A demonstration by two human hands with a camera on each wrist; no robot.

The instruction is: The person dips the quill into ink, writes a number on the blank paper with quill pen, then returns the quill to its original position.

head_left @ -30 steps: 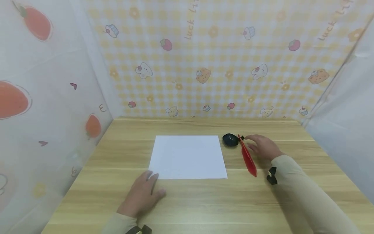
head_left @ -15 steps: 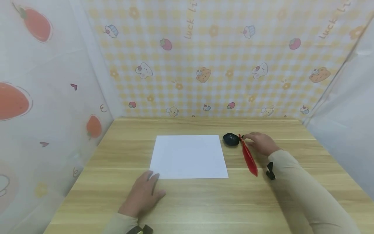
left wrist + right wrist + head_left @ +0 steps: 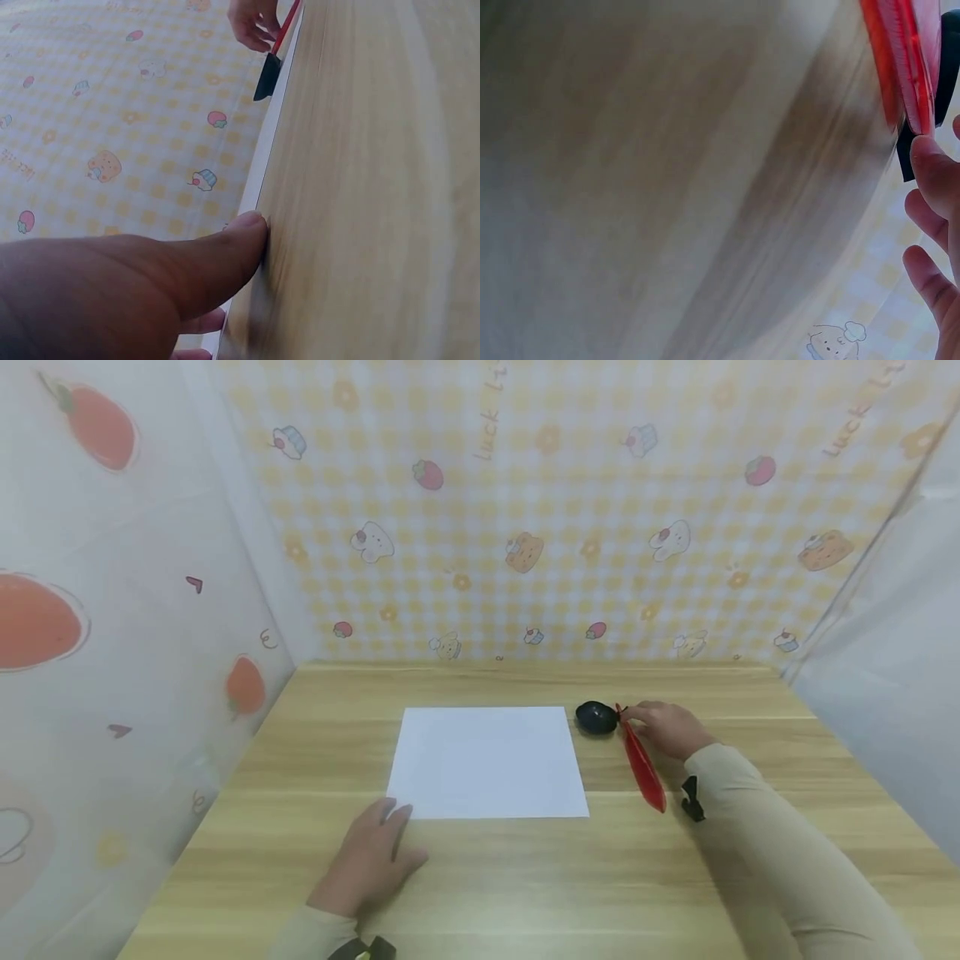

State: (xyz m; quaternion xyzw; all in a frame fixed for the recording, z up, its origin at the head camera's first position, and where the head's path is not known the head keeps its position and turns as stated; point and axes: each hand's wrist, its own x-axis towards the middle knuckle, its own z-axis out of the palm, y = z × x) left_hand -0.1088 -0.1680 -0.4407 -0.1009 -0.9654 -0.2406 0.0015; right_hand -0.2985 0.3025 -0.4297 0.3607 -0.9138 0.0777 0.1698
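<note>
Right grip (image 3: 669,729), moved in to far end of red elongated item (image 3: 643,770), beside black oval item (image 3: 597,718) on counter (image 3: 525,893), pinch indiscernible; left grip (image 3: 371,857) splayed, touching white sheet (image 3: 487,762); apparent step: grasping, next needing secure pinch.

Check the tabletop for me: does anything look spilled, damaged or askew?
No spill or damage shows. The white sheet lies flat and squared to the table. Only the red item looks askew: it slants toward the person, its far end beside the black item. That may be harmless.
</note>
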